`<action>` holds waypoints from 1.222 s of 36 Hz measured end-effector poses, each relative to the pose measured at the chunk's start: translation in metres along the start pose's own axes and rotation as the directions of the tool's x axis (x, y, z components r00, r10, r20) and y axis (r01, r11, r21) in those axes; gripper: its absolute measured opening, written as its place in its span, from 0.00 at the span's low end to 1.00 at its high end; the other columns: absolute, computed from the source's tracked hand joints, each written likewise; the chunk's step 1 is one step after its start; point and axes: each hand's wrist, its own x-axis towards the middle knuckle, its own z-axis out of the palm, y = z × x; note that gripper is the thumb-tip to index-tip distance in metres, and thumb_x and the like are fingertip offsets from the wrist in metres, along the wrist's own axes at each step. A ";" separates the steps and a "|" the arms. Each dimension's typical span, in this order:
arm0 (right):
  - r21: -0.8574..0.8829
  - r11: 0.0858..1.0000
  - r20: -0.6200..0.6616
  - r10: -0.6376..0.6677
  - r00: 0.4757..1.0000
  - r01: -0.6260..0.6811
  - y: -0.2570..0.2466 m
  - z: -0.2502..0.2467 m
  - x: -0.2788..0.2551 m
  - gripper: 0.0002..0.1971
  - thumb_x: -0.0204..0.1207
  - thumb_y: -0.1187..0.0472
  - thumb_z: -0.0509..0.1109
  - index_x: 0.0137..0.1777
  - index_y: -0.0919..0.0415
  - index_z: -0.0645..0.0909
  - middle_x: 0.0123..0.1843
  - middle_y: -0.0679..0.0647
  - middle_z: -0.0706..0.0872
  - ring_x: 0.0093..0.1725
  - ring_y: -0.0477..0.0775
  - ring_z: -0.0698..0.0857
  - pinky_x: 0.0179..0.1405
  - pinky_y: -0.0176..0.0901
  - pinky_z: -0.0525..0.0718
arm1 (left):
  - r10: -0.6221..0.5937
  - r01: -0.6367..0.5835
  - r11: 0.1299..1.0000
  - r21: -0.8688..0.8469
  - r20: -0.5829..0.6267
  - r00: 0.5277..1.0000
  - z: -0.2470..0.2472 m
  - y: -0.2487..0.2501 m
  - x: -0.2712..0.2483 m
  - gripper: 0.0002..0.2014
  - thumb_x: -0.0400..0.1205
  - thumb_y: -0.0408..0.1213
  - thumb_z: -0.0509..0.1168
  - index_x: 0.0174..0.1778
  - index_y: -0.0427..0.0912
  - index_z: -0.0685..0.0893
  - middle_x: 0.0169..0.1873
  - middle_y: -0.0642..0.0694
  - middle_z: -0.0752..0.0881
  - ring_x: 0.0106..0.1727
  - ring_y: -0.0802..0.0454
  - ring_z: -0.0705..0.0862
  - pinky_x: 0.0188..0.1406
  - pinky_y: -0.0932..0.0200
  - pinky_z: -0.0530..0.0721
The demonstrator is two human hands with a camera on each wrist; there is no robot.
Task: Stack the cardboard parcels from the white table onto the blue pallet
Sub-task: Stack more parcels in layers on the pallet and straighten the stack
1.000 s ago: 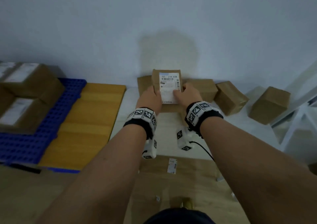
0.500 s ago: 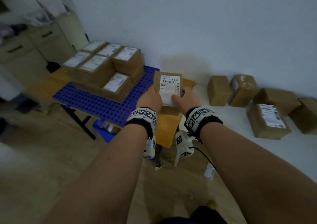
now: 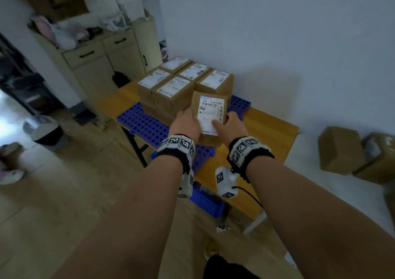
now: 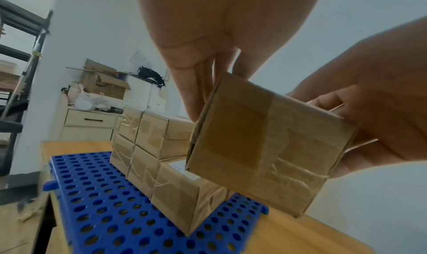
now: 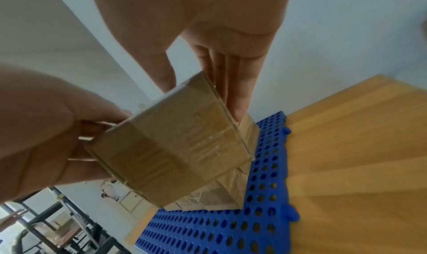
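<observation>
From the head view, the parcel is carried label-up between the left hand and the right hand, each clasping a side with the thumb on top, above the near end of the stack on the blue pallet; more parcels wait on the white table to the right. The left wrist view shows the left fingers flat down one side, the parcel clear of a single low parcel beneath it, which looks like the open slot. The right wrist view shows the right fingers pressed along the opposite side. To land it well, level the parcel, square its edges to its neighbours, lower it onto that low parcel, and slide the fingers out only once it sits flush.
</observation>
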 end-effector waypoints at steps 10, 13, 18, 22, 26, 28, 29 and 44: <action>-0.037 0.999 0.026 0.041 0.999 -0.040 -0.015 0.028 0.074 0.20 0.80 0.48 0.65 0.63 0.62 0.70 0.58 0.59 0.84 0.47 0.59 0.83 0.38 0.45 0.80 | -0.030 0.021 0.995 0.095 0.089 0.996 -0.003 -0.006 0.069 0.20 0.87 0.36 0.53 0.76 0.38 0.65 0.72 0.38 0.72 0.70 0.41 0.75 0.64 0.49 0.76; -0.057 0.996 0.019 0.066 0.998 -0.064 -0.023 0.038 0.084 0.19 0.80 0.48 0.65 0.61 0.62 0.71 0.55 0.60 0.84 0.44 0.58 0.82 0.36 0.45 0.78 | -0.027 0.013 0.994 0.109 0.123 0.992 -0.006 -0.012 0.083 0.20 0.87 0.36 0.54 0.76 0.38 0.65 0.72 0.38 0.73 0.69 0.40 0.76 0.63 0.47 0.77; -0.049 0.993 0.024 0.113 0.993 -0.112 -0.035 0.050 0.098 0.19 0.79 0.49 0.66 0.61 0.62 0.71 0.51 0.56 0.82 0.43 0.56 0.81 0.30 0.42 0.75 | 0.020 -0.042 0.989 0.141 0.154 0.988 -0.013 -0.024 0.112 0.18 0.86 0.36 0.54 0.72 0.39 0.69 0.68 0.37 0.76 0.66 0.39 0.78 0.60 0.46 0.79; -0.043 0.984 0.006 0.176 0.984 -0.175 -0.041 0.059 0.102 0.17 0.79 0.50 0.66 0.59 0.60 0.69 0.49 0.56 0.80 0.39 0.54 0.79 0.26 0.42 0.70 | 0.099 -0.131 0.978 0.161 0.192 0.976 -0.018 -0.032 0.129 0.14 0.85 0.35 0.55 0.65 0.39 0.74 0.63 0.38 0.80 0.61 0.39 0.81 0.55 0.46 0.82; 0.012 0.958 -0.014 0.288 0.957 -0.288 -0.045 0.075 0.100 0.22 0.79 0.50 0.68 0.66 0.60 0.70 0.58 0.58 0.83 0.53 0.59 0.84 0.43 0.49 0.83 | 0.220 -0.266 0.951 0.156 0.261 0.940 -0.019 -0.042 0.145 0.15 0.84 0.33 0.56 0.66 0.40 0.76 0.61 0.39 0.81 0.58 0.40 0.82 0.52 0.47 0.84; 0.030 0.944 -0.037 0.330 0.943 -0.329 -0.047 0.082 0.098 0.24 0.78 0.50 0.68 0.70 0.60 0.69 0.61 0.58 0.83 0.56 0.60 0.85 0.49 0.52 0.85 | 0.274 -0.325 0.931 0.169 0.269 0.924 -0.021 -0.048 0.152 0.12 0.84 0.32 0.56 0.62 0.40 0.78 0.57 0.39 0.82 0.56 0.40 0.83 0.51 0.46 0.84; 0.035 0.939 -0.051 0.344 0.938 -0.342 -0.048 0.084 0.096 0.25 0.78 0.50 0.68 0.71 0.61 0.69 0.63 0.59 0.83 0.57 0.61 0.84 0.52 0.53 0.85 | 0.308 -0.357 0.918 0.172 0.259 0.916 -0.021 -0.051 0.155 0.09 0.84 0.32 0.56 0.57 0.39 0.79 0.55 0.40 0.83 0.54 0.40 0.83 0.50 0.46 0.84; 0.026 0.866 -0.136 0.498 0.856 -0.500 -0.065 0.102 0.095 0.17 0.80 0.47 0.61 0.54 0.62 0.75 0.54 0.61 0.84 0.45 0.60 0.80 0.38 0.46 0.76 | 0.375 -0.456 0.848 0.270 0.303 0.876 -0.030 -0.082 0.192 0.14 0.84 0.32 0.55 0.64 0.36 0.78 0.66 0.40 0.76 0.68 0.41 0.73 0.65 0.48 0.77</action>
